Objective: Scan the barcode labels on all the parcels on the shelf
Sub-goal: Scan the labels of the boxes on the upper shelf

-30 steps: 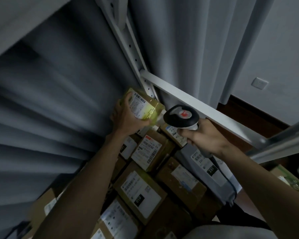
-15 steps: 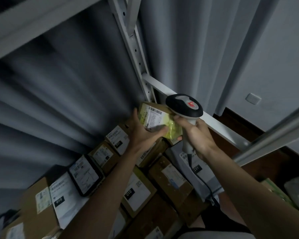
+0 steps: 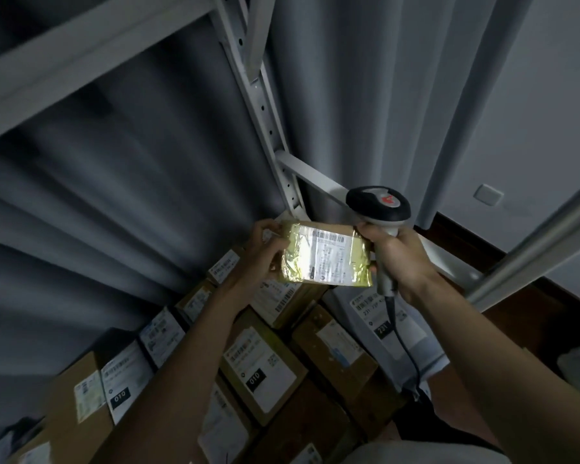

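Observation:
A small yellow-wrapped parcel [image 3: 327,256] with a white barcode label is held up above the shelf, label facing me. My left hand [image 3: 263,254] grips its left edge. My right hand [image 3: 397,254] grips the handle of a grey and black barcode scanner [image 3: 379,204], and its fingertips also touch the parcel's right edge. The scanner head sits just above and right of the parcel. Several brown cardboard parcels [image 3: 262,365] with white labels lie packed on the shelf below my arms.
A white metal shelf upright [image 3: 258,105] and crossbar [image 3: 318,180] stand behind the parcel, with grey curtains behind. A grey plastic mailer [image 3: 387,318] lies under the scanner cable. A metal rail [image 3: 529,259] crosses at the right. A wall socket [image 3: 488,194] is on the wall.
The yellow parcel has turned so its label faces me flat. My right hand has come to the parcel's right edge with the scanner. The view has shifted left, showing more parcels.

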